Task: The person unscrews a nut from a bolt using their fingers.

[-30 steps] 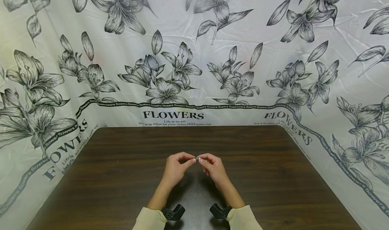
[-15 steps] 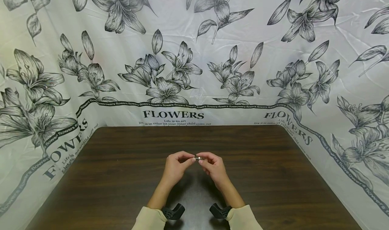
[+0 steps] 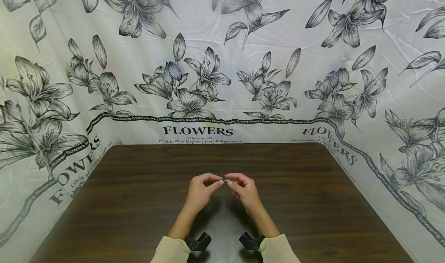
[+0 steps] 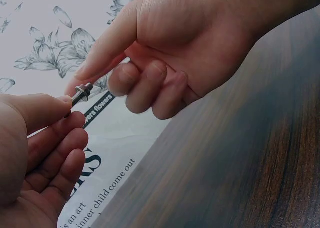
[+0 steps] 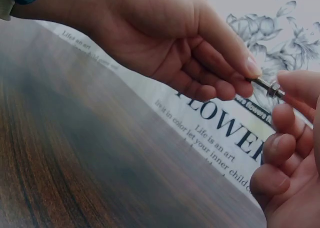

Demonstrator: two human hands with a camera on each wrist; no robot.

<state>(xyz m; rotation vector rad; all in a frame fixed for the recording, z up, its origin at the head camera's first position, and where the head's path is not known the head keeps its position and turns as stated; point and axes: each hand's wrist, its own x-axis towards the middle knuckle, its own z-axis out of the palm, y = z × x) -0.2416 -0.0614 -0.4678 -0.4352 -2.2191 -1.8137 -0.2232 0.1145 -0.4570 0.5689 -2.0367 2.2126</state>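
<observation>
My left hand (image 3: 201, 189) pinches a small metal bolt (image 4: 76, 99) between thumb and index finger, above the middle of the table. Threads show along the bolt, and a nut (image 5: 272, 90) sits on it close to the far end. Around that end, my right hand (image 3: 245, 193) has its thumb and index fingertips slightly apart; the nut shows between them in the head view. Whether the right thumb touches the nut, I cannot tell. The other right fingers curl toward the palm. Part of the bolt is hidden by the left fingertips.
Both hands are over a dark wood-grain table (image 3: 146, 201). Behind it and at its sides hangs a white cloth (image 3: 229, 81) printed with lilies and the word FLOWERS. Each wrist wears a black device, with light sleeves behind.
One second ago the right thumb and index finger were closer together and covered more of the nut; they have since parted and the nut shows. The left hand stays in place with the bolt.
</observation>
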